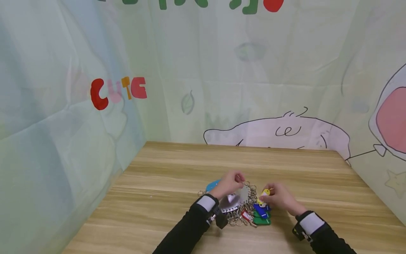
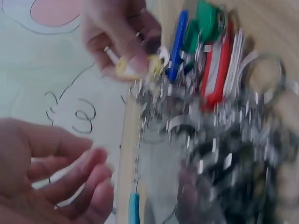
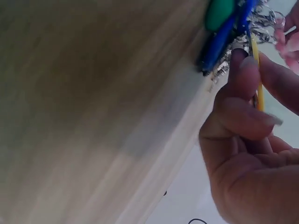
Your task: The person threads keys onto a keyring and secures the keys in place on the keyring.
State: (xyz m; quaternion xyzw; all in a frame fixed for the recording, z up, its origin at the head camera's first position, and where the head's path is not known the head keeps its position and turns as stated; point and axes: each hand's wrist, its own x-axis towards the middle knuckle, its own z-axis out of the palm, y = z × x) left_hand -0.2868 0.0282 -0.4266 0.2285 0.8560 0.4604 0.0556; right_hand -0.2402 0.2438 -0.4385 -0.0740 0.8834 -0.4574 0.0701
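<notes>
My right hand [image 1: 282, 198] pinches a yellow key tag [image 1: 265, 192] between thumb and fingers at the right edge of a round hanger [image 1: 244, 194] ringed with many metal clasps and key rings. Blue tags [image 1: 261, 211], a green tag [image 1: 262, 221] and a red tag [image 1: 245, 215] hang or lie along its near right side. Over the far part of the hanger is my left hand [image 1: 226, 185]. In the left wrist view its fingers are loosely bent, with nothing visible between them. Blur hides detail of the clasps there.
A light blue piece [image 1: 211, 185] shows at the hanger's left, partly behind my left hand. Everything lies on a wood-grain table [image 1: 152, 197]. Printed cloth walls [image 1: 196, 70] enclose its back and sides.
</notes>
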